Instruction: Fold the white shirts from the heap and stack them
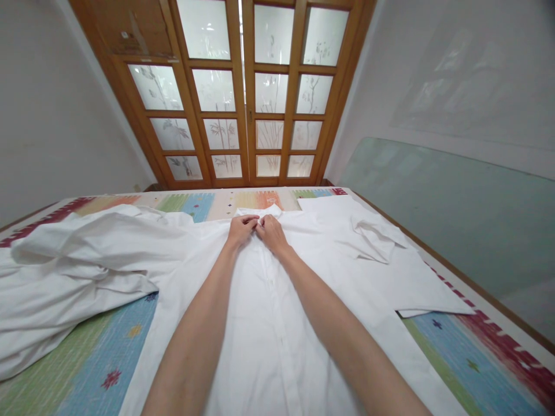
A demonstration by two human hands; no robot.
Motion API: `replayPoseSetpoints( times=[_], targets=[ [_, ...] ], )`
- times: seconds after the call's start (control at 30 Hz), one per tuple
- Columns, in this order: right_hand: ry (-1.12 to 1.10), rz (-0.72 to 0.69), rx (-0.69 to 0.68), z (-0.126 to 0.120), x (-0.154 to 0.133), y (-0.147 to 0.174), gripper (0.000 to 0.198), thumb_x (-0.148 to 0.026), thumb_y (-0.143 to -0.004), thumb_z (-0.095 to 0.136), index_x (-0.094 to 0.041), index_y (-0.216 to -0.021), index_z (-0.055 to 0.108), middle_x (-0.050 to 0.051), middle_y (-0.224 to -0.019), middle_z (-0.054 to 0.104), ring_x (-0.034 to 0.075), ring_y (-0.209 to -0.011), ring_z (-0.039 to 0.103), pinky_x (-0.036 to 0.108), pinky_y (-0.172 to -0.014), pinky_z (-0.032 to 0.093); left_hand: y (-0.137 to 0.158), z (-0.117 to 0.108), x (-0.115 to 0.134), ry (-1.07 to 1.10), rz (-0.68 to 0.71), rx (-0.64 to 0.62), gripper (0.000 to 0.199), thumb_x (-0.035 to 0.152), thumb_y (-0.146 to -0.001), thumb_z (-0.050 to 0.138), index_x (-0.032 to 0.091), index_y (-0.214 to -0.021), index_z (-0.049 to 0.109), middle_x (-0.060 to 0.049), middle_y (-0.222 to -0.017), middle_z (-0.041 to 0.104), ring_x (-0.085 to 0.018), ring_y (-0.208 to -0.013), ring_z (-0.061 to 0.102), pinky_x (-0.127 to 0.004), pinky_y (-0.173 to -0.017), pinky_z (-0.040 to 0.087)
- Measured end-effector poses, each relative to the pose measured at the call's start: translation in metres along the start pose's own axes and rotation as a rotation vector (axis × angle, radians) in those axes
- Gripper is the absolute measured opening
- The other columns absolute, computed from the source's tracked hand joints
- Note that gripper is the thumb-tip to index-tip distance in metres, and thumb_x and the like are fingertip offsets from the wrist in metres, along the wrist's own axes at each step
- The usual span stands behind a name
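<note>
One white cloth shirt [249,329] is fingertip-pinched mid-frame by left hand [241,230] and right hand [272,232] — collar [276,211] apparently being worked; precision is needed.

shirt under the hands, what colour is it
The shirt is plain white, best seen in the head view.

One head-worn camera, aimed forward and down.
The white button-front shirt [255,318] is looked along from above its near part toward its collar [276,210], with the patterned cover [117,329] taken in around it and the glazed wooden doors [269,95] faced beyond. The left hand [241,230] and right hand [272,232] are seen from behind, well out from the lens; how the fabric is pinched there can perhaps not be read surely.
</note>
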State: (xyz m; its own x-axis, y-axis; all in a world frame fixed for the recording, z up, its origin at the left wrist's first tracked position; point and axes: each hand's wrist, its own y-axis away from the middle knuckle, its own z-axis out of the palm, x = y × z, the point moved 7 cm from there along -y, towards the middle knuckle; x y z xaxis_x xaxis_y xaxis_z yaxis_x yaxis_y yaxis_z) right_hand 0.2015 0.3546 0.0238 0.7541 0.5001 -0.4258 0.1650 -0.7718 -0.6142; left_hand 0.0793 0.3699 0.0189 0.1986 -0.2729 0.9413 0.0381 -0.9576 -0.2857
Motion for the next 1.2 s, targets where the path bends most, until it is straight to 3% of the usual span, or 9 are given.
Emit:
replayPoseSetpoints(
  times=[0.33, 0.5, 0.73, 0.97, 1.2],
  targets=[
    [0.173, -0.027, 0.024, -0.002, -0.005, -0.001, 0.010, -0.021, -0.088, 0.053, -0.017, -0.078, 0.054, 0.010, -0.081, 0.058, 0.023, -0.079, 0.053, 0.034, -0.075, 0.044, 0.002, 0.003, 0.018, -0.082, 0.077, 0.038, 0.007, 0.019, -0.068, 0.063, 0.016, -0.071, 0.069, -0.003, -0.074, 0.071, -0.016, -0.070, 0.064, -0.026, -0.072, 0.049],
    [0.180, -0.041, 0.067, -0.003, -0.005, -0.001, 0.010, -0.017, -0.087, 0.052, -0.018, -0.077, 0.053, 0.009, -0.080, 0.059, 0.022, -0.078, 0.052, 0.033, -0.074, 0.044, 0.000, 0.009, 0.031, -0.312, 0.143, -0.022, 0.003, 0.021, -0.073, 0.064, 0.018, -0.072, 0.064, -0.003, -0.075, 0.066, -0.017, -0.072, 0.063, -0.028, -0.073, 0.048],
    [0.182, -0.031, 0.070, -0.003, -0.002, -0.001, 0.012, -0.007, -0.080, 0.046, -0.018, -0.077, 0.052, 0.010, -0.079, 0.058, 0.022, -0.077, 0.051, 0.033, -0.073, 0.042, -0.004, 0.014, 0.050, -0.633, 0.249, 0.033, 0.003, 0.020, -0.070, 0.067, 0.017, -0.069, 0.066, -0.009, -0.091, 0.059, -0.024, -0.090, 0.059, -0.033, -0.087, 0.046],
    [0.208, -0.089, 0.027, -0.002, -0.005, 0.002, 0.015, -0.005, -0.076, 0.044, -0.016, -0.080, 0.052, 0.011, -0.081, 0.057, 0.024, -0.079, 0.050, 0.034, -0.073, 0.042, 0.001, 0.024, 0.052, -0.735, 0.216, 0.002, 0.016, 0.015, -0.068, 0.063, 0.018, -0.053, 0.060, -0.012, -0.064, 0.060, -0.027, -0.080, 0.061, -0.033, -0.079, 0.044],
    [0.199, -0.073, 0.059, -0.002, -0.005, 0.000, 0.013, -0.008, -0.081, 0.045, -0.019, -0.077, 0.051, 0.009, -0.079, 0.056, 0.023, -0.078, 0.049, 0.034, -0.072, 0.042, -0.002, 0.016, 0.050, -0.648, 0.149, 0.036, 0.023, 0.020, -0.068, 0.062, 0.021, -0.045, 0.060, -0.007, -0.045, 0.055, -0.025, -0.067, 0.061, -0.031, -0.070, 0.043]
  ],
)
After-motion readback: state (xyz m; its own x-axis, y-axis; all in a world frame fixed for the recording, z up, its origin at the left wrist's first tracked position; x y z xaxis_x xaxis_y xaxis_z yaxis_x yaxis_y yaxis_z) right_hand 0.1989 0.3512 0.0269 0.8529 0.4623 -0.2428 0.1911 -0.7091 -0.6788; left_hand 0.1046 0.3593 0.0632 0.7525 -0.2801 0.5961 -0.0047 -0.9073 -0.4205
